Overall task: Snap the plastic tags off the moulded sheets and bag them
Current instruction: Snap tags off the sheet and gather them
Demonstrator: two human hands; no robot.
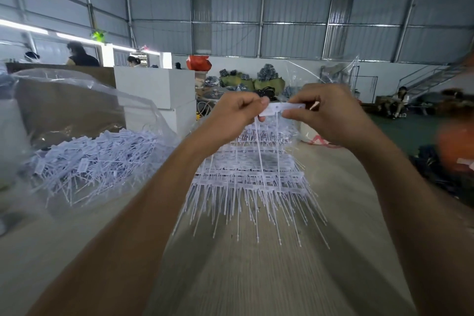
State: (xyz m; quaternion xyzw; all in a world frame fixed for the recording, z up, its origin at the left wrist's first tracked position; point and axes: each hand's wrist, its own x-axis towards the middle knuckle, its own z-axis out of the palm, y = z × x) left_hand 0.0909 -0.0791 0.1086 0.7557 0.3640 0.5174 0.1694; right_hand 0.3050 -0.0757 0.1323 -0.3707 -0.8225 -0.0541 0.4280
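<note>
A white plastic tag (278, 108), held up at the middle of the view above the desk (256, 277), is pinched between both hands, its thin tails hanging down towards the stack of moulded sheets (251, 174) that lies on the desk below. The left hand (239, 114) has thumb and curled fingers clamped on the tag's left end; the right hand (325, 115) has its grip closed on the right end, thumb underneath, and the fingertips of both hide part of the tag's flat head. Whether the tag is joined to a sheet or already free cannot be made out. The sheets' long white stems fan out towards the camera, blurred at their tips, and the forearms cross in front of the stack's left and right edges. To the left, a heap of loose tags (89, 159) lies inside a clear bag (84, 92), whose film blurs the heap and is cut off at the frame's left edge. Clear film (320, 69) also rises behind the right hand, its outline faint. Beyond the desk stand white boxes (156, 92), piled goods (246, 79) along the far wall, a staircase (431, 77) at right, and several people, small and indistinct. An orange shape (454, 143) at the right edge is too blurred to identify.
</note>
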